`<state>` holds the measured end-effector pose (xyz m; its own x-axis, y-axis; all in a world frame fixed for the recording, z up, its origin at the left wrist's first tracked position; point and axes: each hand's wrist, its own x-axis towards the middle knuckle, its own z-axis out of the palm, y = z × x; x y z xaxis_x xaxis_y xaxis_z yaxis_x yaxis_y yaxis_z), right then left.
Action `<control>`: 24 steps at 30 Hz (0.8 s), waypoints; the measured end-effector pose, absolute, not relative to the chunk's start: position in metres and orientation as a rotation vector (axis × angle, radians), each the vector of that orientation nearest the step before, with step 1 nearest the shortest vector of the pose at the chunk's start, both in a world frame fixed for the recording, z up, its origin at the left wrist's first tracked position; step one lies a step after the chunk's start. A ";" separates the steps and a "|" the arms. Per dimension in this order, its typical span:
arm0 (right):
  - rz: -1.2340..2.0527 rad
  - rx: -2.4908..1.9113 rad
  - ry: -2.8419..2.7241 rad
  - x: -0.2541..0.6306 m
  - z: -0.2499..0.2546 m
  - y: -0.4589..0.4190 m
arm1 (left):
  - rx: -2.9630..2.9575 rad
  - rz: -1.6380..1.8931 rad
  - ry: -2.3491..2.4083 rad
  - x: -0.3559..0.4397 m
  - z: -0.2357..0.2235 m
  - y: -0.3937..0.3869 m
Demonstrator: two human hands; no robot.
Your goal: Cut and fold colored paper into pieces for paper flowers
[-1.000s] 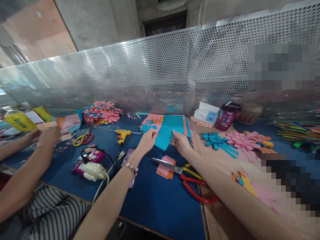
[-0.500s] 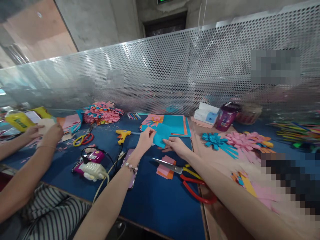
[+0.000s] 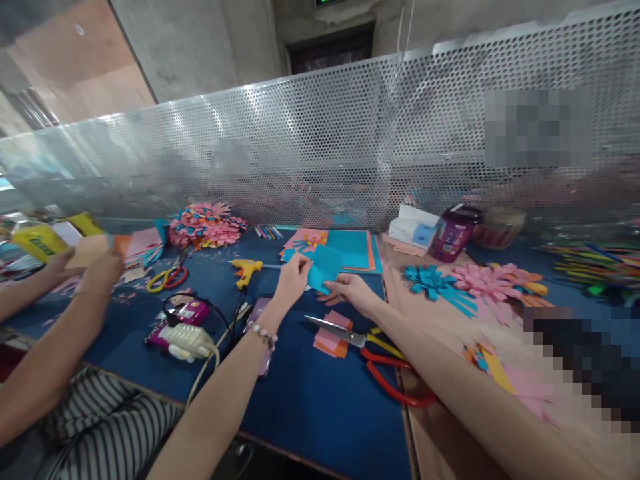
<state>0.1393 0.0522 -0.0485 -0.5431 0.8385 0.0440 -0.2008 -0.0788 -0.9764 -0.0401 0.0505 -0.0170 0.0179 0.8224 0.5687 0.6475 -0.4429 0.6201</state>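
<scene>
A small piece of blue paper (image 3: 325, 267) is held up between my two hands above the blue tabletop. My left hand (image 3: 294, 275) pinches its left edge between thumb and fingers. At its lower right corner, my right hand (image 3: 347, 292) grips it with the thumb on top. Scissors (image 3: 350, 335) with red and yellow handles lie below my right hand, their blades partly over small pink and orange paper pieces (image 3: 333, 345). A purple phone (image 3: 261, 333) lies under my left wrist. Behind the hands sit larger blue sheets (image 3: 353, 248) on pink and orange ones.
A yellow glue gun (image 3: 246, 271) and a purple-and-white power strip (image 3: 185, 333) with cords lie left. Blue (image 3: 430, 281) and pink paper flowers (image 3: 483, 281) lie right, near a purple tub (image 3: 455, 233). Another person's hands (image 3: 103, 267) hold paper at far left. A perforated metal screen (image 3: 320, 147) stands behind.
The blue paper has tilted slightly between my hands, which have barely moved. At the left, the other person's paper has turned.
</scene>
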 end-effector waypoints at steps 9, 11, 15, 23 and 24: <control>1.701 -0.733 -1.438 0.138 -0.049 0.053 | 2.113 1.435 1.527 -0.040 -0.018 0.050; 1.697 -0.721 -1.477 0.138 -0.049 0.052 | 2.096 1.449 1.532 -0.040 -0.018 0.050; 1.675 -0.741 -1.525 0.137 -0.048 0.050 | 2.065 1.447 1.540 -0.040 -0.018 0.050; 1.710 -0.752 -1.474 0.138 -0.052 0.053 | 2.067 1.454 1.520 -0.039 -0.018 0.049; 1.716 -0.740 -1.468 0.138 -0.052 0.053 | 2.060 1.454 1.524 -0.040 -0.018 0.050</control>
